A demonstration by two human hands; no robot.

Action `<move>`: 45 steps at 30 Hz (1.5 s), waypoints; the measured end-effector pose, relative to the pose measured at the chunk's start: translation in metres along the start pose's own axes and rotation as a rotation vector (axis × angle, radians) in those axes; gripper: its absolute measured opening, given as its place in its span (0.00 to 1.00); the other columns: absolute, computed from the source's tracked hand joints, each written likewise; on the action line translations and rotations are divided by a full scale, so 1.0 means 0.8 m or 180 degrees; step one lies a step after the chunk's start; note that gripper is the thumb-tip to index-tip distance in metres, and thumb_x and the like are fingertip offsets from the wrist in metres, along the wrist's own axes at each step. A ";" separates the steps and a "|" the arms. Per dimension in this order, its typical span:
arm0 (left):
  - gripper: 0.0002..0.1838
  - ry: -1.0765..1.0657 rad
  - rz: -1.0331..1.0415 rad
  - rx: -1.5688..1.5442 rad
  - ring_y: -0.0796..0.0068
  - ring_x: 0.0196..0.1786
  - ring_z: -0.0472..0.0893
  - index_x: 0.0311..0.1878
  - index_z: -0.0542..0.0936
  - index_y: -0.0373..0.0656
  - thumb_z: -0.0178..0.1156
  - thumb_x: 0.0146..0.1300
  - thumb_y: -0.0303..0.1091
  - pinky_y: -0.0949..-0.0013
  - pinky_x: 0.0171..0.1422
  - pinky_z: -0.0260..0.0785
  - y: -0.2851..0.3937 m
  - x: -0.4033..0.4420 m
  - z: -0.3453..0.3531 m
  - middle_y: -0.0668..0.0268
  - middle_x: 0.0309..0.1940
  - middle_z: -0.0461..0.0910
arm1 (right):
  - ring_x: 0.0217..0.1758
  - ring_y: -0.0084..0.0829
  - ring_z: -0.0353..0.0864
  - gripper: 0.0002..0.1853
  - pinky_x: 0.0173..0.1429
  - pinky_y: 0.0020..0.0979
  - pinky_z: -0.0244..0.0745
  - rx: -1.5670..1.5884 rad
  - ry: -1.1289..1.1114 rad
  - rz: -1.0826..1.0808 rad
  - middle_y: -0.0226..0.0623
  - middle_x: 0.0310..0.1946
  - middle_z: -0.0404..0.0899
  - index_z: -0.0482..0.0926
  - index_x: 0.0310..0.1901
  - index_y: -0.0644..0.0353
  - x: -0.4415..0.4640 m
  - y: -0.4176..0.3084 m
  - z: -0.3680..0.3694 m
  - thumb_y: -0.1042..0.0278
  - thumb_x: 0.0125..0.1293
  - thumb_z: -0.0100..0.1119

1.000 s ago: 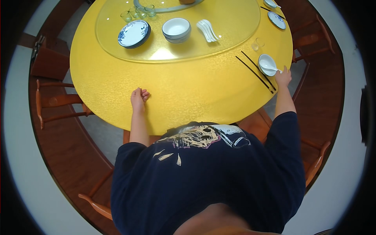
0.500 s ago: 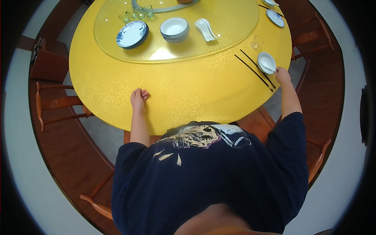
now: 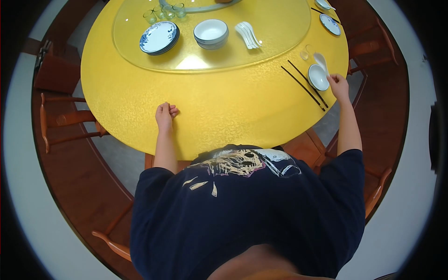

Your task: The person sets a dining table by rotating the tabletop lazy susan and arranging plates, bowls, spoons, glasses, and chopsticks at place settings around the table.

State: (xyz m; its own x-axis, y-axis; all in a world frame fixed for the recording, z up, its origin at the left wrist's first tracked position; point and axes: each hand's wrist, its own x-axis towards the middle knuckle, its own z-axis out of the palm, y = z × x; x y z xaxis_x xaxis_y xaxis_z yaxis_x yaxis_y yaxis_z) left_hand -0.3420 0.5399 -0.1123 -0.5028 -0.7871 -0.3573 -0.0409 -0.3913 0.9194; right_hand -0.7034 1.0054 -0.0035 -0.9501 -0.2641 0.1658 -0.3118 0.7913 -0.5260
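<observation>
A white soup spoon (image 3: 320, 61) is held by its handle in the closed fingers of my right hand (image 3: 339, 87). Its scoop points away from me, above the far right rim of a small white bowl (image 3: 318, 78). Left of that bowl, a pair of dark chopsticks (image 3: 304, 87) lies slanted on the yellow cloth. A clear glass (image 3: 306, 52) stands just beyond the bowl, beside the spoon's scoop. My left hand (image 3: 166, 115) rests at the near part of the table with fingers curled in, and nothing shows in it.
On the glass turntable (image 3: 261, 58) are stacked blue-patterned plates (image 3: 158, 37), stacked bowls (image 3: 211, 32), several white spoons (image 3: 248, 35) and several glasses (image 3: 163, 12). Another setting with a plate (image 3: 330, 24) lies at the far right. Wooden chairs (image 3: 70, 120) surround the round table.
The spoon, which lay in the bowl, has been lifted out by my right hand and now points away past the bowl's far edge. My left hand stays about where it was.
</observation>
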 end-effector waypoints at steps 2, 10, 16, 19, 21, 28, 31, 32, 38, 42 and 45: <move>0.08 0.0033 -0.0002 0.0050 0.77 0.26 0.72 0.33 0.66 0.39 0.46 0.61 0.35 0.73 0.32 0.72 0.002 0.001 0.003 0.63 0.26 0.70 | 0.26 0.26 0.73 0.12 0.32 0.25 0.67 0.0375 0.0122 0.0061 0.35 0.22 0.75 0.77 0.28 0.62 0.016 -0.040 0.009 0.61 0.48 0.59; 0.07 0.0005 0.0068 -0.0069 0.77 0.23 0.72 0.32 0.65 0.39 0.46 0.61 0.33 0.76 0.28 0.69 -0.004 0.004 -0.002 0.62 0.24 0.71 | 0.25 0.23 0.74 0.14 0.30 0.24 0.67 0.0461 -0.0206 -0.0015 0.32 0.21 0.76 0.78 0.30 0.62 0.086 -0.135 0.132 0.59 0.46 0.58; 0.07 0.0071 0.0056 -0.0061 0.77 0.23 0.73 0.33 0.65 0.38 0.45 0.61 0.32 0.77 0.28 0.69 -0.001 0.001 0.000 0.62 0.24 0.71 | 0.27 0.30 0.76 0.12 0.34 0.28 0.70 -0.0047 -0.0505 0.0054 0.37 0.23 0.77 0.78 0.28 0.59 0.119 -0.192 0.195 0.60 0.44 0.56; 0.07 0.0098 0.0046 -0.0036 0.77 0.23 0.73 0.33 0.66 0.38 0.45 0.61 0.32 0.76 0.28 0.70 0.000 0.001 0.001 0.62 0.24 0.71 | 0.28 0.32 0.76 0.10 0.36 0.30 0.71 -0.0153 -0.0545 0.0116 0.37 0.24 0.77 0.78 0.26 0.58 0.133 -0.207 0.217 0.61 0.44 0.55; 0.07 0.0118 0.0042 0.0014 0.77 0.23 0.72 0.33 0.66 0.38 0.45 0.61 0.32 0.76 0.29 0.70 0.001 0.000 0.002 0.63 0.24 0.71 | 0.31 0.33 0.76 0.10 0.37 0.31 0.71 -0.0258 -0.0629 0.0167 0.38 0.26 0.77 0.78 0.27 0.58 0.139 -0.216 0.227 0.63 0.44 0.53; 0.07 0.0189 0.0083 0.0143 0.79 0.23 0.72 0.32 0.66 0.40 0.46 0.61 0.34 0.77 0.30 0.70 0.005 -0.006 0.010 0.64 0.23 0.71 | 0.37 0.37 0.74 0.08 0.41 0.33 0.70 -0.0501 -0.0620 -0.0010 0.39 0.33 0.74 0.77 0.28 0.57 0.149 -0.228 0.261 0.66 0.46 0.51; 0.07 0.0210 0.0122 0.0163 0.79 0.23 0.72 0.32 0.66 0.40 0.46 0.61 0.33 0.77 0.30 0.69 0.005 -0.009 0.013 0.64 0.23 0.71 | 0.37 0.37 0.74 0.08 0.41 0.34 0.70 -0.0559 -0.0579 -0.0153 0.39 0.34 0.73 0.77 0.28 0.57 0.145 -0.233 0.260 0.66 0.47 0.50; 0.07 0.0216 0.0133 0.0162 0.79 0.23 0.72 0.32 0.66 0.39 0.46 0.61 0.32 0.77 0.30 0.69 0.005 -0.010 0.014 0.64 0.23 0.71 | 0.38 0.37 0.74 0.09 0.41 0.34 0.70 -0.0550 -0.0570 -0.0162 0.40 0.34 0.73 0.77 0.29 0.57 0.144 -0.234 0.260 0.65 0.48 0.50; 0.06 0.0257 0.0165 0.0135 0.79 0.23 0.72 0.32 0.66 0.39 0.46 0.61 0.32 0.78 0.30 0.69 0.005 -0.011 0.017 0.64 0.23 0.71 | 0.38 0.38 0.74 0.10 0.41 0.35 0.71 -0.0573 -0.0558 -0.0294 0.41 0.36 0.72 0.77 0.31 0.57 0.140 -0.234 0.264 0.64 0.49 0.50; 0.06 0.0237 0.0212 0.0160 0.79 0.23 0.72 0.33 0.67 0.39 0.45 0.61 0.31 0.78 0.30 0.69 0.002 -0.009 0.014 0.64 0.23 0.71 | 0.38 0.39 0.74 0.12 0.41 0.36 0.71 -0.0682 -0.0584 -0.0372 0.42 0.36 0.72 0.76 0.34 0.56 0.129 -0.238 0.256 0.62 0.50 0.49; 0.06 0.0208 0.0242 0.0159 0.79 0.23 0.72 0.33 0.67 0.39 0.45 0.61 0.31 0.77 0.30 0.69 -0.001 -0.007 0.012 0.64 0.24 0.71 | 0.38 0.40 0.74 0.12 0.41 0.38 0.71 -0.0753 -0.0562 -0.0555 0.42 0.35 0.71 0.75 0.34 0.57 0.123 -0.236 0.256 0.62 0.51 0.48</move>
State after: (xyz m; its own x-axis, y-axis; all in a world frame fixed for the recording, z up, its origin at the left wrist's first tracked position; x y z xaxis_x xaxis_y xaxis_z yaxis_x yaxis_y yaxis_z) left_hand -0.3472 0.5492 -0.1096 -0.4489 -0.8436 -0.2947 -0.0486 -0.3062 0.9507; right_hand -0.7365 0.7169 -0.0588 -0.8727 -0.4818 0.0784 -0.4823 0.8263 -0.2909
